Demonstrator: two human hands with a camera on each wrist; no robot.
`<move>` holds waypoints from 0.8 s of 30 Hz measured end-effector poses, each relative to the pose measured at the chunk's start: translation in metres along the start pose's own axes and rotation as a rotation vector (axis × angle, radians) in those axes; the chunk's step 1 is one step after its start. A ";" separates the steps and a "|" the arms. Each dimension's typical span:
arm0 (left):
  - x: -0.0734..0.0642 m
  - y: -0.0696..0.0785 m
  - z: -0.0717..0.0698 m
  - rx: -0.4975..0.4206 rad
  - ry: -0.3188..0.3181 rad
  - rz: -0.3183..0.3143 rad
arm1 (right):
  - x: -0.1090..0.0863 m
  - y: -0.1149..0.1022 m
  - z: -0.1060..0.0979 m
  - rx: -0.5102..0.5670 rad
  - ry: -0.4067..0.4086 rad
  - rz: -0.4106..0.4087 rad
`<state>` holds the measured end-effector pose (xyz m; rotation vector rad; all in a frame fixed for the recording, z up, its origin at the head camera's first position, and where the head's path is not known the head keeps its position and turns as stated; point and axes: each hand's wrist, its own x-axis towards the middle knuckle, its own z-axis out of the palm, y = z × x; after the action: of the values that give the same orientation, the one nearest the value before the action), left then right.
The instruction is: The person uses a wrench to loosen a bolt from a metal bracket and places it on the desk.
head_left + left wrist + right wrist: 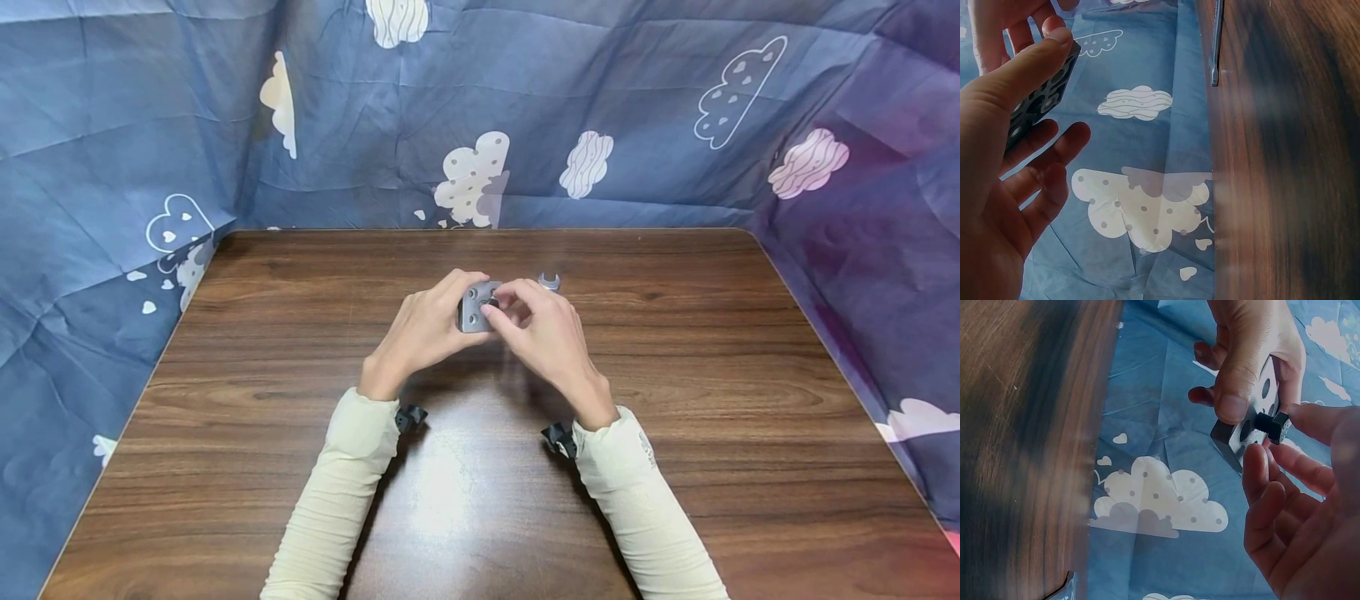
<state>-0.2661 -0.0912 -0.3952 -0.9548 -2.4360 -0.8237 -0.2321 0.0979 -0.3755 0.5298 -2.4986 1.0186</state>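
Observation:
My left hand (423,327) grips a grey metal block (471,325) by its edges, thumb on one side and fingers on the other. Several round holes open on the face of the block. My right hand (553,337) pinches a black hex-head bolt (1280,427) between thumb and fingertips. In the right wrist view the bolt's shank points at a hole in the block, with the head standing out from the face. Both hands are held up over the far half of the table. From the left wrist, the block (1054,94) appears edge-on and the bolt is hidden.
Just beyond my right hand lies an open-end wrench (550,282), its jaw end showing and the rest hidden behind the hand. A brown wood-grain table (712,375) spreads under both arms. Blue cloth (337,108) with cloud prints hangs behind and along the sides.

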 end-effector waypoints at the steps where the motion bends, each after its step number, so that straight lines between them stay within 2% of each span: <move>1: 0.000 0.000 0.000 0.002 -0.001 0.000 | 0.000 0.000 0.000 0.003 0.000 -0.003; 12: -0.001 -0.001 -0.001 0.005 -0.020 -0.013 | 0.000 0.000 0.000 0.005 -0.014 -0.061; 24: 0.000 -0.002 -0.001 0.005 -0.024 -0.012 | -0.001 -0.001 -0.001 0.021 -0.033 -0.081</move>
<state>-0.2670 -0.0931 -0.3951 -0.9550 -2.4650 -0.8148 -0.2303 0.0983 -0.3749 0.6540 -2.4757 1.0146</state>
